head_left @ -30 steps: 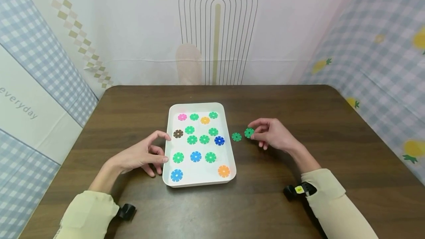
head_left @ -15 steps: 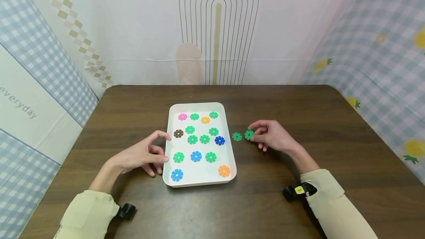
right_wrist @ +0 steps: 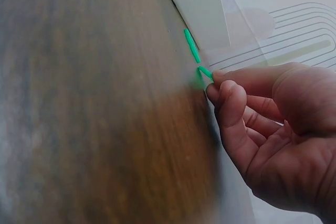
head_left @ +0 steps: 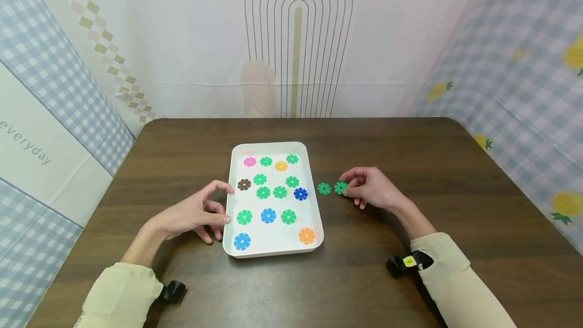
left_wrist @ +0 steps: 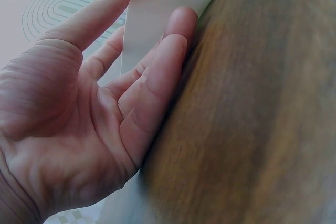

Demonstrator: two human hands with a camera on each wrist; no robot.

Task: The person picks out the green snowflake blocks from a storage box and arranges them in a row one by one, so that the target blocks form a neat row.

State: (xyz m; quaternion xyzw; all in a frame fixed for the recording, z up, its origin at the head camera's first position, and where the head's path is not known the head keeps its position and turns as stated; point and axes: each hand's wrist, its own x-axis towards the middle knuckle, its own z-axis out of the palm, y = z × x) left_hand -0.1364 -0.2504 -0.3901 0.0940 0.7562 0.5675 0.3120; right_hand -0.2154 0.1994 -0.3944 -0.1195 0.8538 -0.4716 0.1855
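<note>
My right hand (head_left: 375, 186) pinches a green notched plastic disc (head_left: 340, 187) between thumb and fingertips. In the right wrist view this disc (right_wrist: 205, 72) is tilted, its lower edge close over the table. Just left of it a second green disc (head_left: 324, 189) lies flat beside the white tray (head_left: 273, 254). On the tray's left side my left hand (head_left: 196, 214) rests its thumb and index fingertips at the rim, spread apart. Its other fingers lie against the outside wall (left_wrist: 152, 19). Inside the tray are several notched discs, mostly green, with blue discs (head_left: 268, 215) among them.
Other discs in the tray are a pink one (head_left: 249, 162), a brown one (head_left: 244, 185), a yellow one (head_left: 281, 166) and an orange one (head_left: 307, 236). Everything stands on a dark wooden table (head_left: 387, 135). A patterned cloth (head_left: 191, 39) hangs behind its far edge.
The right hand has lowered its green disc slightly, down beside the flat one. The left hand and the tray stay in place.
</note>
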